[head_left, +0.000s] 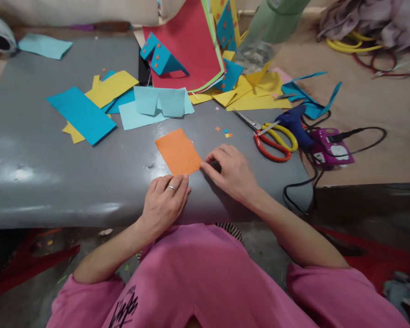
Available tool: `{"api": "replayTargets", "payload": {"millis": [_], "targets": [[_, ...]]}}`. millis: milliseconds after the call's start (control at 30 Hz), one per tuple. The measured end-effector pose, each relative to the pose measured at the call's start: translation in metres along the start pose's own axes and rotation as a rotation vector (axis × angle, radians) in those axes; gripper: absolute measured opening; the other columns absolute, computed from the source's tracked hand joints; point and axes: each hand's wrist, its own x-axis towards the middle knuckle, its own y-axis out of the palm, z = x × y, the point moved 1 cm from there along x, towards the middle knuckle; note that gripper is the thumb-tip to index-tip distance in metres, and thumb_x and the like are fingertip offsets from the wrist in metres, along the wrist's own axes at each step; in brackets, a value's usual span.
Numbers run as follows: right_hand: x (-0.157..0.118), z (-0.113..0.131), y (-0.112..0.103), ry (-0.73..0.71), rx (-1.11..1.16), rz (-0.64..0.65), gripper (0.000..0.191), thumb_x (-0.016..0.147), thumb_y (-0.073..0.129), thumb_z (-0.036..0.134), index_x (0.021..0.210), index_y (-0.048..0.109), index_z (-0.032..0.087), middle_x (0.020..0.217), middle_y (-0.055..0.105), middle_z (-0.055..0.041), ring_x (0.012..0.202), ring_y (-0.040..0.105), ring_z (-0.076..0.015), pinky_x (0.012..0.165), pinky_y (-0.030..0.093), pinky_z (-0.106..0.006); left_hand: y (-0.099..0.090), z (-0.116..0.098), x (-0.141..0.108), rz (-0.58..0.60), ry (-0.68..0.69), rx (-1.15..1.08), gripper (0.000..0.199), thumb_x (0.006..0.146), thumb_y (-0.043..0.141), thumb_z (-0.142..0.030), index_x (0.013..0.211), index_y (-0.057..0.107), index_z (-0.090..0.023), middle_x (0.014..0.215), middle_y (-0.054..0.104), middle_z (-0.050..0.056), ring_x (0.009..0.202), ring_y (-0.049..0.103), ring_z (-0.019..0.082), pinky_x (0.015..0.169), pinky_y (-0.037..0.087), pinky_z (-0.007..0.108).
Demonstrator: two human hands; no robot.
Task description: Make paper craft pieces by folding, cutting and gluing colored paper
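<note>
An orange square of paper [178, 151] lies on the grey table mat in front of me. My right hand [230, 172] pinches its right corner between thumb and forefinger. My left hand [166, 197], with a ring on one finger, rests at the near edge, its fingertips touching the paper there; its fingers lie together and fairly flat. Beyond the sheet stands a folded light blue paper piece [160, 101]. Scissors [275, 142] with one red and one yellow handle lie to the right of my right hand, blades pointing away to the left.
Blue strips [80, 114] and yellow paper [112, 89] lie at the left. A stack of coloured sheets with red on top [187, 50] is at the back. A blue glue gun [295, 123] and its black cord [289, 193] lie right, near a purple packet [331, 148].
</note>
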Motion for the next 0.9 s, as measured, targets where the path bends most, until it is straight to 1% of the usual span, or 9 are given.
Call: {"api": "replayTargets", "payload": {"millis": [133,333,433,533,600,667,767,833,900], "targets": [[0.001,0.008,0.010,-0.042,0.022,0.018,0.013,0.094,0.051,0.026,0.082,0.056,0.021,0.085,0.063,-0.0076,0.083,0.053,-0.0223,0.078,0.040,-0.036,-0.003,0.001,0.001,-0.003,-0.013,0.008,0.026,0.098,0.058,-0.023,0.121,0.068,-0.013,0.108,0.077,0.009,0.093,0.065,0.023,0.083,0.043,0.037],[0.003,0.005,0.017,-0.013,0.087,0.033,0.011,0.091,0.053,0.023,0.080,0.053,0.022,0.083,0.061,-0.0053,0.082,0.054,-0.0209,0.075,0.039,-0.034,-0.025,0.016,-0.012,-0.029,0.003,0.111,0.023,0.095,0.065,-0.019,0.117,0.068,-0.014,0.109,0.079,0.006,0.090,0.065,0.021,0.083,0.042,0.036],[0.001,0.003,0.009,-0.033,0.124,0.030,0.011,0.093,0.055,0.026,0.082,0.056,0.022,0.085,0.063,-0.0056,0.085,0.057,-0.0211,0.078,0.042,-0.034,-0.030,0.024,-0.008,-0.028,0.034,0.095,0.017,0.094,0.066,-0.020,0.111,0.068,-0.017,0.106,0.079,0.004,0.089,0.065,0.022,0.081,0.043,0.036],[-0.003,-0.014,-0.014,-0.032,0.025,-0.031,0.014,0.097,0.052,0.030,0.093,0.061,0.020,0.096,0.066,-0.0094,0.095,0.060,-0.0237,0.086,0.045,-0.036,-0.027,0.027,0.012,-0.009,0.004,0.064,0.011,0.097,0.060,-0.025,0.101,0.067,-0.017,0.099,0.077,0.006,0.084,0.065,0.022,0.076,0.043,0.036],[-0.007,-0.034,-0.034,0.024,-0.180,-0.102,0.018,0.097,0.048,0.027,0.104,0.063,0.018,0.107,0.067,-0.0138,0.104,0.059,-0.0276,0.092,0.044,-0.040,-0.022,0.023,0.031,0.115,-0.028,0.056,0.017,0.099,0.057,-0.032,0.098,0.065,-0.017,0.095,0.075,0.008,0.080,0.064,0.023,0.071,0.043,0.035],[-0.012,-0.058,-0.054,0.130,-0.408,-0.115,0.026,0.093,0.047,0.022,0.114,0.062,0.014,0.114,0.066,-0.0183,0.106,0.058,-0.0316,0.093,0.043,-0.044,-0.016,0.019,0.049,0.310,-0.063,0.042,0.020,0.098,0.057,-0.036,0.095,0.065,-0.017,0.092,0.073,0.008,0.081,0.065,0.023,0.068,0.042,0.033],[-0.019,-0.086,-0.071,0.277,-0.604,0.030,0.033,0.089,0.046,0.019,0.115,0.061,0.006,0.106,0.068,-0.0239,0.097,0.061,-0.0355,0.084,0.045,-0.045,-0.012,0.015,0.068,0.538,-0.123,0.000,0.016,0.097,0.058,-0.032,0.094,0.063,-0.017,0.089,0.071,0.008,0.081,0.066,0.023,0.063,0.040,0.030],[-0.022,-0.095,-0.075,0.337,-0.622,0.125,0.033,0.088,0.047,0.019,0.113,0.061,0.004,0.101,0.070,-0.0248,0.092,0.063,-0.0359,0.079,0.046,-0.044,-0.011,0.016,0.075,0.613,-0.158,-0.036,0.015,0.097,0.055,-0.029,0.095,0.062,-0.016,0.089,0.071,0.009,0.079,0.066,0.023,0.059,0.038,0.030],[-0.021,-0.097,-0.077,0.365,-0.599,0.148,0.032,0.087,0.050,0.021,0.114,0.061,0.006,0.102,0.070,-0.0242,0.092,0.064,-0.0355,0.076,0.046,-0.042,-0.011,0.018,0.076,0.661,-0.164,-0.086,0.016,0.096,0.052,-0.028,0.093,0.062,-0.016,0.088,0.070,0.010,0.076,0.066,0.023,0.056,0.036,0.029]]}}
